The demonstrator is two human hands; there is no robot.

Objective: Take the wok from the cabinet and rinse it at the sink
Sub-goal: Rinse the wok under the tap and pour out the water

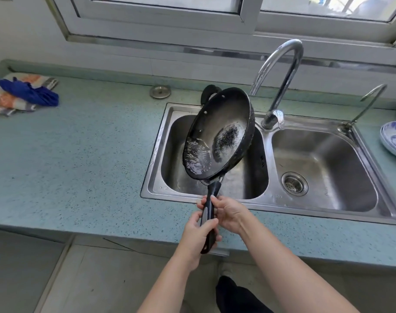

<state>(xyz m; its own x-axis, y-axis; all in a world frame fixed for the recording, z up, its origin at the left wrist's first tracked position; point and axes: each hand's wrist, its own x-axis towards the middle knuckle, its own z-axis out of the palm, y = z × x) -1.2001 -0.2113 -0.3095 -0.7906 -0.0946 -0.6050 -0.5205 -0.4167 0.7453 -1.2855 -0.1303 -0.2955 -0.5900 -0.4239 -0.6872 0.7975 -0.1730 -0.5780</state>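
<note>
The black wok hangs steeply tilted over the sink's left basin, with water pooled at its lower edge. Its handle points back toward the person. The right hand grips the handle's upper part and the left hand grips its end, both forearms reaching forward.

Wet glossy black wok (plastic handle), brushed steel sink, speckled countertop
</note>
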